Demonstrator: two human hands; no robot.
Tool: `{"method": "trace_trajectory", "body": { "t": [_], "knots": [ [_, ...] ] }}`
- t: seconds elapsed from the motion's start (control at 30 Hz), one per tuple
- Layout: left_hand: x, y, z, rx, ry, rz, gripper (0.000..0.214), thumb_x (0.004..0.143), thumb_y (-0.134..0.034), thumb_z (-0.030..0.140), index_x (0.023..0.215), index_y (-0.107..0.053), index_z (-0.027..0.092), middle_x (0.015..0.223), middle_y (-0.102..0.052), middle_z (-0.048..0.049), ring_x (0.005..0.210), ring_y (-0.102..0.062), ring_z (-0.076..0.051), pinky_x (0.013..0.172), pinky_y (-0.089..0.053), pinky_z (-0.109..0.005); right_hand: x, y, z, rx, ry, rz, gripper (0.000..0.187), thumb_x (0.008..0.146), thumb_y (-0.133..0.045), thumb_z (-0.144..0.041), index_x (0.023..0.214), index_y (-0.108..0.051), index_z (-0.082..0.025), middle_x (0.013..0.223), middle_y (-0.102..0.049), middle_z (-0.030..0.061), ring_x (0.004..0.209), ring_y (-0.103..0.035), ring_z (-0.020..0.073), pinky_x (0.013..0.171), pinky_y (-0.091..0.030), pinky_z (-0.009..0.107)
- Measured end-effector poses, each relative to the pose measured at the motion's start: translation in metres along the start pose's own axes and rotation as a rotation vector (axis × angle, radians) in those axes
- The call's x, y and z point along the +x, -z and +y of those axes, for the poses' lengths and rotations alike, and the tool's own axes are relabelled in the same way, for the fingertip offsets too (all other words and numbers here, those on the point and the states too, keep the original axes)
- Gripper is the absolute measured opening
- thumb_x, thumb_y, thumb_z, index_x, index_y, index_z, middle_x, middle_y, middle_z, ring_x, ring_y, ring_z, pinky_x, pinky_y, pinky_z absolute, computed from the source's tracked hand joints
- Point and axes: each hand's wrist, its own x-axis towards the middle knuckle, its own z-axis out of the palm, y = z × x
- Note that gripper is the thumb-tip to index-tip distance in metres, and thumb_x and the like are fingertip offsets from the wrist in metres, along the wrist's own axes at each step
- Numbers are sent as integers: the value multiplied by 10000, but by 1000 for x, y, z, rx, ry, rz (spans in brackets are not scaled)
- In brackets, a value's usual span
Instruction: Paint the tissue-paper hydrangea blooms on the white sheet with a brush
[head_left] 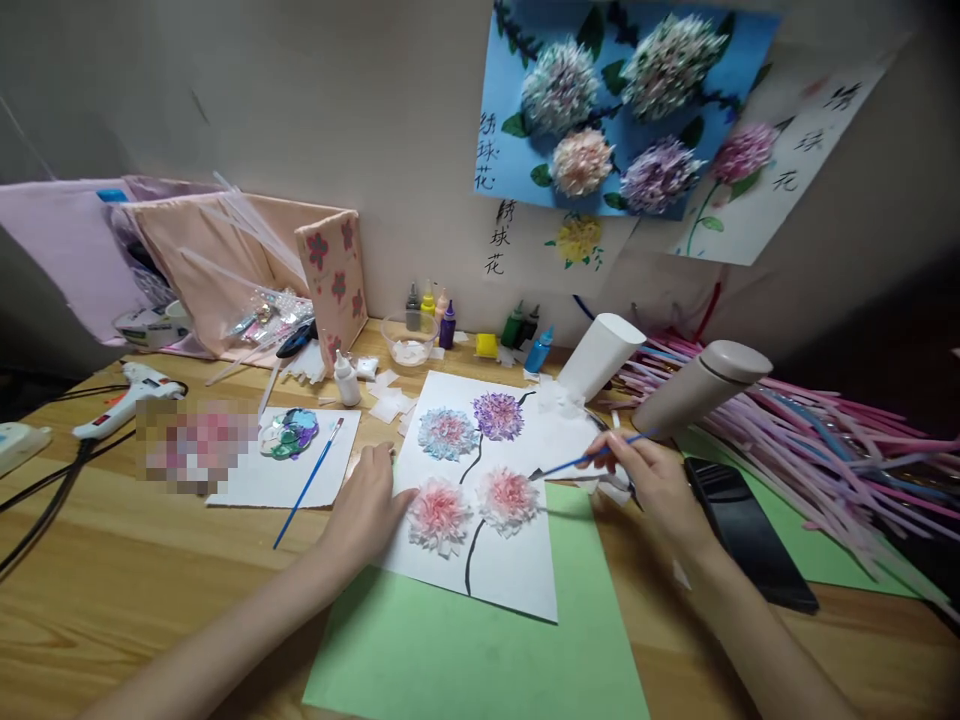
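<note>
My right hand (649,480) pinches a thin blue paintbrush (566,465). Its dark tip touches the white paper (514,580) or hovers just over it, by the right pink paper flower (508,500). My left hand (367,505) lies at the sheet's left edge, thumb spread from the fingers, holding nothing. Near its thumb is another pink flower (439,513). Higher on the sheet sit a light blue flower (448,433) and a purple flower (498,415). Dark painted stems (470,560) run between the flowers. Beneath the sheet lies green paper (465,650).
Left stand a glue gun (131,400), a paint-smeared palette (289,433) and a second brush (307,485). Behind are paint bottles (448,325) and a clear bowl (409,340). A phone (750,535), a beige bottle (701,385) and pipe cleaners (810,450) lie right.
</note>
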Motion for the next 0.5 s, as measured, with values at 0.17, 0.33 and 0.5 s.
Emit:
{"method": "trace_trajectory", "body": {
  "t": [0.17, 0.33, 0.5],
  "knots": [
    [13, 1, -4, -148, 94, -93, 356, 698, -615, 314, 990, -520, 134, 988, -569, -107, 905, -556, -267, 716, -411, -321, -51, 18, 42, 370, -245, 99, 334, 741, -633, -508, 698, -636, -177, 651, -631, 40, 602, -560, 146, 522, -445, 237],
    [26, 15, -7, -259, 61, -161, 292, 640, -611, 449, 681, -519, 175, 648, -551, 4, 654, -545, -205, 561, -360, -267, -80, 38, 47, 492, -260, 214, 250, 716, -676, -452, 691, -670, -203, 676, -637, 43, 587, -560, 155, 519, -483, 254],
    [28, 28, -7, -419, 9, -156, 394, 657, -549, 551, 724, -576, 164, 683, -603, -12, 679, -568, -208, 556, -387, -257, -87, 44, 32, 541, -194, 215, 211, 730, -663, -427, 674, -673, -223, 669, -637, 40, 588, -565, 165, 525, -498, 270]
  ]
}}
